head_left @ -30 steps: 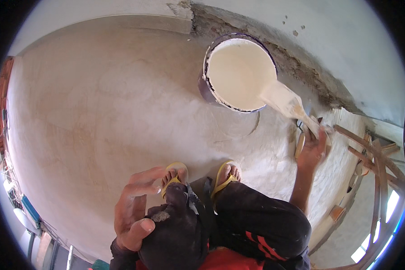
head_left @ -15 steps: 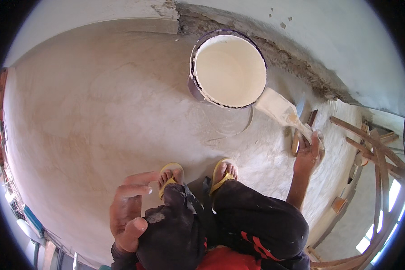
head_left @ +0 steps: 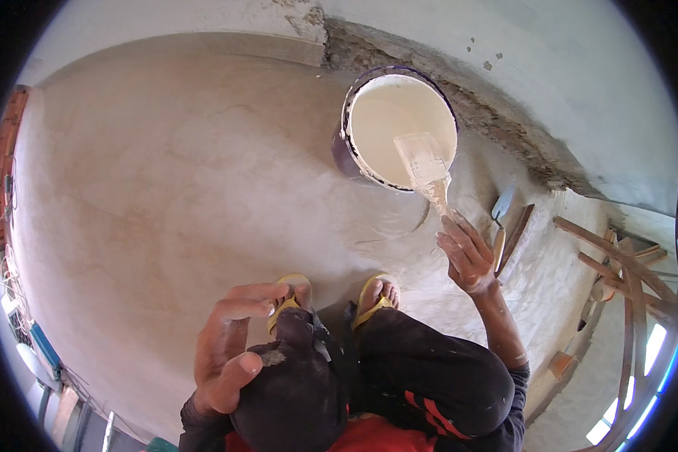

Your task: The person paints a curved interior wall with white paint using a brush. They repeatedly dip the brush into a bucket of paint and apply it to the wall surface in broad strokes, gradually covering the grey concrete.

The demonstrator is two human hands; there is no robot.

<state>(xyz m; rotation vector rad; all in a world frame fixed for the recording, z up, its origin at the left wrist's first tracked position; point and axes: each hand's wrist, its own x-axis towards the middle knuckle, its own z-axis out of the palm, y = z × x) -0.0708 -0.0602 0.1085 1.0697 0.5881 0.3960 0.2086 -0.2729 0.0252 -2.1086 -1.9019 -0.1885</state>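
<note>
- The right hand (head_left: 468, 252) pinches a coated brush (head_left: 425, 164) by its handle, the head over a purple bucket (head_left: 344, 157) of cream liquid (head_left: 380, 120).
- The left hand (head_left: 222, 350) curves loosely, fingers and thumb apart, beside the left knee (head_left: 286, 395).

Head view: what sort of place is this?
Probably a room being built or renovated: a bucket of pale mix, a trowel, and a rough, broken strip along the foot of the wall.
</note>
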